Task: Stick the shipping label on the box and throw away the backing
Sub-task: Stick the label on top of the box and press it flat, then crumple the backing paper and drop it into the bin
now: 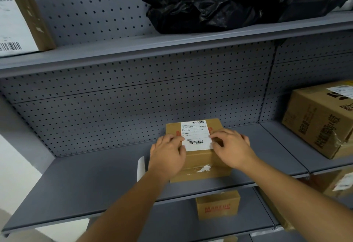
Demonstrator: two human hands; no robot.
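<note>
On the grey metal shelf (95,175), two hands are pressing one white barcoded shipping label (195,135) onto one brown cardboard box (204,162). Left hand (167,155) and right hand (232,149) are lying with fingers loosely spread, flat. One pale curled strip (141,167), possibly backing, is sitting beside it.

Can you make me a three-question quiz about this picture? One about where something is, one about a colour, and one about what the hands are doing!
1. Where is the white backing strip?
A. On the shelf left of the box
B. On top of the box
C. On the top shelf

2. What colour are the crumpled bags on the upper shelf?
A. White
B. Black
C. Red

3. What are the hands doing?
A. Lifting the box
B. Pressing the label flat
C. Hanging by the person's sides

Answers:
1 A: it lies on the grey shelf beside the box.
2 B: they are shiny black.
3 B: the left hand and right hand lie on the shipping label, one at each side edge.
</note>
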